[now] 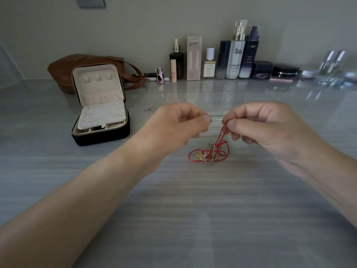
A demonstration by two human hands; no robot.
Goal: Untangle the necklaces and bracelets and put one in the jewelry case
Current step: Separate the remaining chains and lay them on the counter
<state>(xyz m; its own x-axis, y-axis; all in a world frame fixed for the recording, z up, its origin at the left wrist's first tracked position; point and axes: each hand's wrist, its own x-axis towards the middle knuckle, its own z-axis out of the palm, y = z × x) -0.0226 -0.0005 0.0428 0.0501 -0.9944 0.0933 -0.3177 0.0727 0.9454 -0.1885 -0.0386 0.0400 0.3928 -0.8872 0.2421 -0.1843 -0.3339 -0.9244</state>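
Observation:
A tangle of jewelry [209,154] lies on the grey table: a red cord looped around silver chains and a small gold charm. My right hand [270,128] pinches the red cord [224,130] and lifts part of it off the table. My left hand [177,124] pinches a thin silver chain [217,119] stretched between both hands. Another silver chain [212,108] lies flat on the table behind my hands. The black jewelry case [100,132] stands open at the left, with a cream lining and its lid upright.
A brown leather bag [63,70] sits behind the case. A row of cosmetic bottles, jars and a pink box [194,59] lines the back wall. Glass items [332,66] stand at the far right.

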